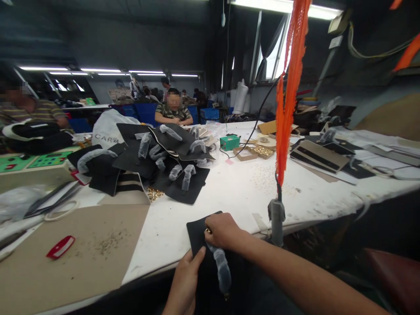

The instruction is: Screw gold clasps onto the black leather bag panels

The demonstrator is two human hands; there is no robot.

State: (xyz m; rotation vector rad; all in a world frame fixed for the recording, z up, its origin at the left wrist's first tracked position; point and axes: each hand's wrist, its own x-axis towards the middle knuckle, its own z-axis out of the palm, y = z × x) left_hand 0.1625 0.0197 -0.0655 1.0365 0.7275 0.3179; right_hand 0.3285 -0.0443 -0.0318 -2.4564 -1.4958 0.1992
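At the table's front edge is a black panel [196,231], with a plastic-wrapped handle [223,271] lying along it. My left hand [186,278] grips the panel's left edge, its thumb on top and its other fingers hidden underneath. My right hand [223,229] is closed at the handle's far end, where a small gold-coloured metal fitting [208,230] peeks out between the fingers. Another gold fitting [226,297] shows at the handle's near end. The panel's lower part fades into dark shadow.
A heap of black panels [193,190] with wrapped handles covers the table's left middle, gold hardware [155,194] beside it. A grey corded tool [277,218] hangs at right below orange netting [285,127]. A red object [61,247] lies left. One person [173,114] sits opposite.
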